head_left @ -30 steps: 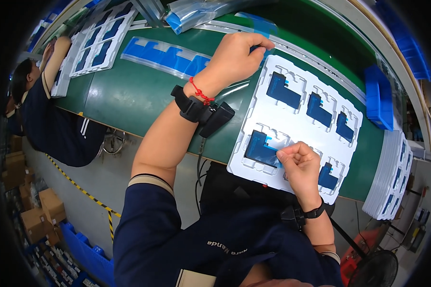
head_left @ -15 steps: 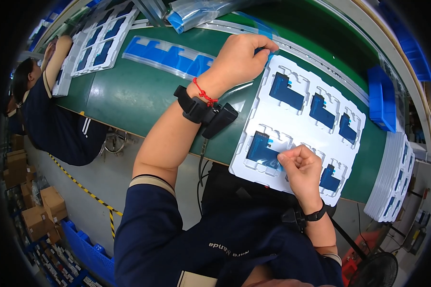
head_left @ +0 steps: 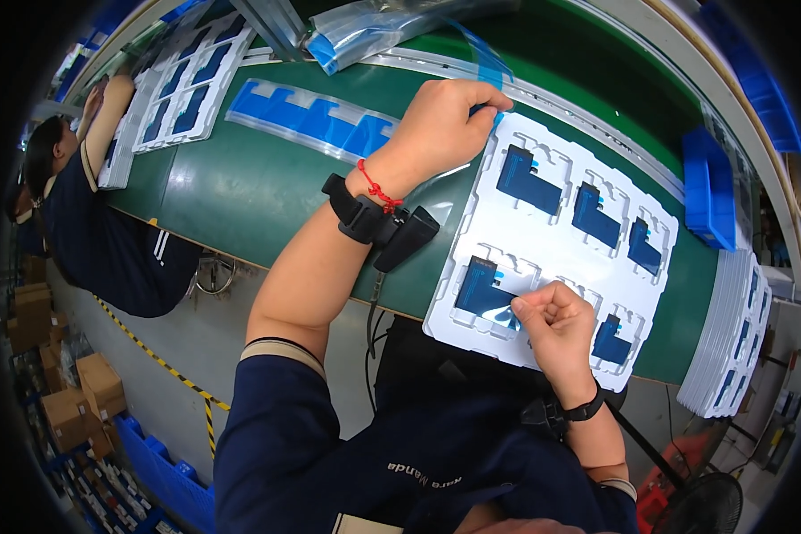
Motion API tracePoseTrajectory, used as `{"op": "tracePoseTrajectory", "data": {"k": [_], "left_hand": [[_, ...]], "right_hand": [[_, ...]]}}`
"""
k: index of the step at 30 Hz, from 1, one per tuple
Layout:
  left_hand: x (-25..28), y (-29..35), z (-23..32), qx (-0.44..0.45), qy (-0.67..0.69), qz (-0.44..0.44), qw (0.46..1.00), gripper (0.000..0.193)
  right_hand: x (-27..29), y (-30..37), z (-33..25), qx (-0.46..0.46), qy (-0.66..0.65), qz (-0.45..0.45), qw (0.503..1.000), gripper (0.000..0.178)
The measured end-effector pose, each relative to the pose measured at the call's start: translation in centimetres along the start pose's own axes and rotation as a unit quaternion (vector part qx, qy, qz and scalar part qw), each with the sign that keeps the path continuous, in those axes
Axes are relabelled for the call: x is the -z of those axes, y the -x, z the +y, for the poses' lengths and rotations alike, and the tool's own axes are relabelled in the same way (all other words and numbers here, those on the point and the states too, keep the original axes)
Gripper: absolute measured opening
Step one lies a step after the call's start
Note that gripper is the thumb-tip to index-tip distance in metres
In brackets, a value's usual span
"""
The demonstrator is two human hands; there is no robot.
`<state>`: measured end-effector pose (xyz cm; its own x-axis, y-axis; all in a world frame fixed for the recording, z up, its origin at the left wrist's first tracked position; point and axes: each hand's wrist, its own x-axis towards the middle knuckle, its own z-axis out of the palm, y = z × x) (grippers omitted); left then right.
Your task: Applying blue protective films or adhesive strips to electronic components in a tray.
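Observation:
A white plastic tray (head_left: 552, 245) lies on the green bench, holding several dark blue L-shaped pieces that look like flat battery packs. My right hand (head_left: 556, 325) is closed in a pinch at the lower right corner of the near-left battery pack (head_left: 482, 289); a shiny glint shows by the fingertips, but what they hold is too small to make out. At the tray's far left corner, my left hand (head_left: 449, 120) pinches a small bit of blue film (head_left: 498, 117). Its other fingers are curled in. Left of that hand lies a clear plastic strip with blue film (head_left: 307, 120).
A crumpled clear plastic bag (head_left: 374, 40) and a curved blue strip (head_left: 488, 62) lie at the back rail. Stacked white trays (head_left: 725, 334) stand at the right, below a blue bin (head_left: 708, 191). A co-worker (head_left: 107, 214) sits at the left beside more trays (head_left: 191, 89).
The whole view has shifted slightly. My right hand has moved a little left along the near-left battery pack; my left hand stays at the tray's far left corner, still pinching.

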<state>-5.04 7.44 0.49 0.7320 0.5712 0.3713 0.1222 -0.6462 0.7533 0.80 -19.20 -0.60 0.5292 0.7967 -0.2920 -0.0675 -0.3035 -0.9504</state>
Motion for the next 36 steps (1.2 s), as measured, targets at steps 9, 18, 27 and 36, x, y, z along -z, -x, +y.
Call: {"op": "tracePoseTrajectory", "data": {"k": [9,18,27,36], "left_hand": [[-0.2,0.1,-0.3,-0.016,-0.003,0.005,1.0,0.019],[-0.2,0.2,0.0,-0.006,0.0,-0.005,1.0,0.02],[1.9,-0.8,1.0,-0.006,0.094,0.063,0.994,0.023],[11.0,5.0,2.1,0.042,0.451,0.248,0.856,0.06]], "right_hand": [[-0.7,0.1,0.4,0.024,0.039,0.025,0.999,0.008],[-1.0,0.4,0.1,0.089,0.176,0.039,0.98,0.011],[0.5,1.1,-2.1,0.183,0.359,0.102,0.91,0.044],[13.8,3.7,1.3,0.136,0.348,0.308,0.875,0.028]]}}
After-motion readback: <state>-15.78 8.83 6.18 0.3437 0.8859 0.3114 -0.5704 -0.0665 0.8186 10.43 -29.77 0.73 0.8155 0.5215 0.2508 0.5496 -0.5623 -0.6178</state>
